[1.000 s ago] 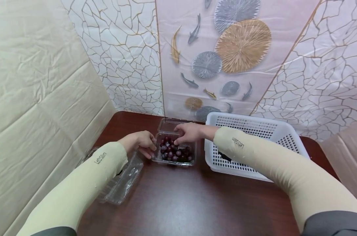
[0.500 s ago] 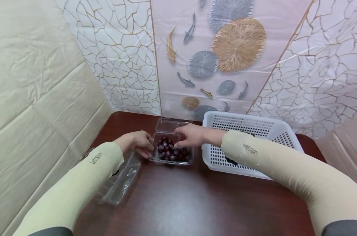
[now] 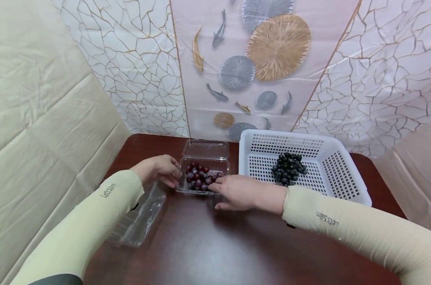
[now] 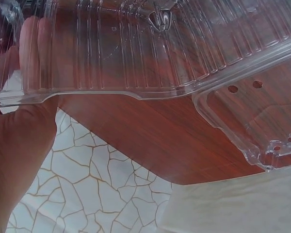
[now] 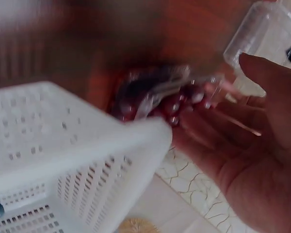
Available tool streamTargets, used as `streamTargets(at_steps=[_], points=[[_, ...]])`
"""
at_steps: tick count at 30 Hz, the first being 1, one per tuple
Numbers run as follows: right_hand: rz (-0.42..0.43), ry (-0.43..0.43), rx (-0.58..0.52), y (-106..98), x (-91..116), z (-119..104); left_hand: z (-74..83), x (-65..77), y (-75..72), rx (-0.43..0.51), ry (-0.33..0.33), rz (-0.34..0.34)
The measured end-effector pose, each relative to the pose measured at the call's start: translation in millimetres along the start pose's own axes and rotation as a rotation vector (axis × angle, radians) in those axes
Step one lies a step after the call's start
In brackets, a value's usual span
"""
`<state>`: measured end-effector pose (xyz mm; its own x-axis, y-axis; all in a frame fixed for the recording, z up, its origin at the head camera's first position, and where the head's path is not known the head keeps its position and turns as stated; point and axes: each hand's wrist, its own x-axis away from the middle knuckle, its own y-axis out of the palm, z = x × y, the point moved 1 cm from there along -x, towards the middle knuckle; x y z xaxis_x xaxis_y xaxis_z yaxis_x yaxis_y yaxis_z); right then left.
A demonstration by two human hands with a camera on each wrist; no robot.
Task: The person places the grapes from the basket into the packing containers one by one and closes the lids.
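Purple-red grapes (image 3: 197, 176) lie in a clear plastic clamshell box (image 3: 220, 164), its lid folded back toward the wall. Beside the box's left wall is my left hand (image 3: 158, 168), fingertips right at the rim. Its fingers show through clear ribbed plastic (image 4: 136, 53) in the left wrist view. At the box's front right corner, my right hand (image 3: 242, 192) reaches in from the right, thumb apart from the extended fingers. In the right wrist view, the right hand's (image 5: 262, 160) palm faces the camera and its fingertips overlap the grapes (image 5: 172, 104).
Right of the box stands a white slotted basket (image 3: 261, 144) with a bunch of dark grapes (image 3: 289, 168) inside. Empty clear plastic boxes (image 3: 140, 221) lie at the left under my forearm. A patterned cloth (image 3: 272, 99) hangs behind the brown table (image 3: 201, 253).
My right hand has moved from above the grapes toward me and to the box's front right corner. The dark grapes in the basket have come into view. My left hand stays at the box's side.
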<state>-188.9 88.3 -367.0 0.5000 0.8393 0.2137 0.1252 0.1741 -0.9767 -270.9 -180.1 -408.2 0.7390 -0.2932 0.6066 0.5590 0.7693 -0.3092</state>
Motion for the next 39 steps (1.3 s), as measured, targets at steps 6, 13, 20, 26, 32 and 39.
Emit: streamTargets(at_steps=[6,13,20,26,32,39], points=[[0.020,0.062,0.029,19.0,17.7,-12.5,7.1,2.8,-6.8,-0.006,-0.004,-0.012],[0.148,0.053,-0.017,41.3,37.0,-23.0,13.2,-5.4,-13.5,-0.026,0.000,0.011],[0.214,0.091,-0.225,59.9,44.9,-26.2,22.1,-14.7,-19.8,-0.054,-0.017,0.086],[0.243,0.146,-0.385,77.6,51.3,-28.1,25.3,-24.5,-21.7,-0.076,-0.016,0.096],[0.224,0.173,-0.458,87.6,56.0,-26.1,28.8,-33.0,-20.5,-0.091,0.003,0.127],[0.268,0.163,-0.438,91.5,58.0,-23.8,31.8,-39.5,-16.3,-0.141,0.013,0.159]])
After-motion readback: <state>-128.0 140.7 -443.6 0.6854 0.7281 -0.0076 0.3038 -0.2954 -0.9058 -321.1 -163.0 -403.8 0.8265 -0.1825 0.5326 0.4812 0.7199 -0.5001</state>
